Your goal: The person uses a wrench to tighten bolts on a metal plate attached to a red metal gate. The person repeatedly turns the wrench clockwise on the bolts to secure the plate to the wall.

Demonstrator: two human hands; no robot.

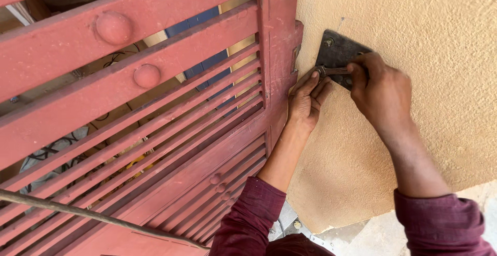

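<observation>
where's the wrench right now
In the head view, the wrench lies across the dark metal plate on the tan wall, upper right of the red gate, between the left hand and right hand.

No packages, labels, signs, screens.

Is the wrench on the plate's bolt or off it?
On: the wrench head sits at the plate, right hand gripping its handle, left hand steadying.

Faded red gate (155, 95), tan wall (424, 54) (rough-speckled), dark grey plate (336, 51), maroon sleeves (248, 220).
</observation>
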